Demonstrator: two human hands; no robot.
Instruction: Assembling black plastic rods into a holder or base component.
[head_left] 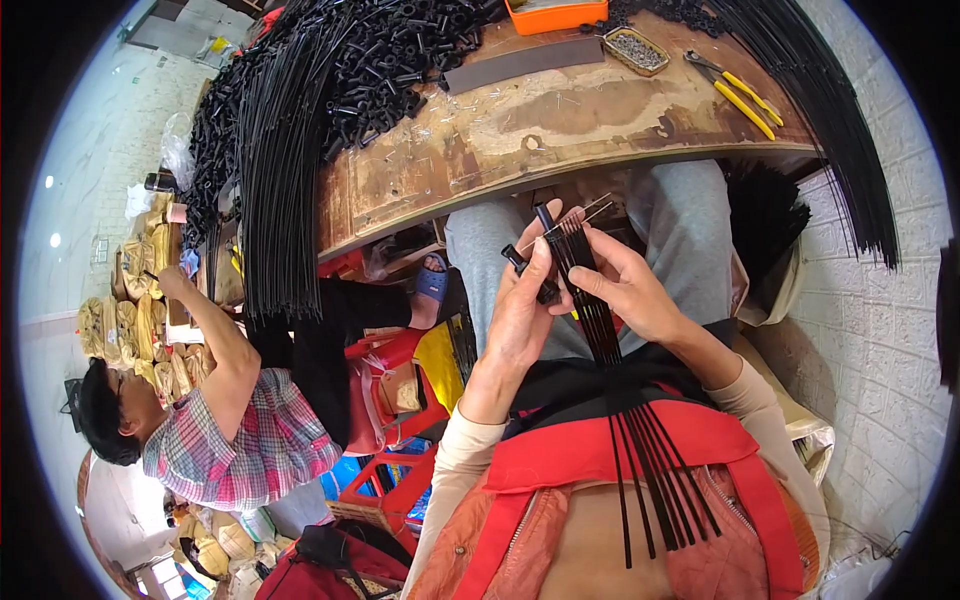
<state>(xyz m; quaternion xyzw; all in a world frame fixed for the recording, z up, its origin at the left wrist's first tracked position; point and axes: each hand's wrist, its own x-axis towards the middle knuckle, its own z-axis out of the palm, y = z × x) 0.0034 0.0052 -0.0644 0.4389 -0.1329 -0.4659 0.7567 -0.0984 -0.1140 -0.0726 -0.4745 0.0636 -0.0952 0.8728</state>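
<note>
My left hand [515, 320] grips some short black tubes [514, 258]. My right hand [640, 300] pinches thin black sticks [598, 325]. The sticks are in front of me, with their low ends spread over my red apron [550, 455].

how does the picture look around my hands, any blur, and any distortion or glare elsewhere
Head view: the left hand, right hand and black rods look fairly sharp; head view: the front edge of the wooden table bows, and black surrounds the round picture; head view: two white glare spots show at far left.
</note>
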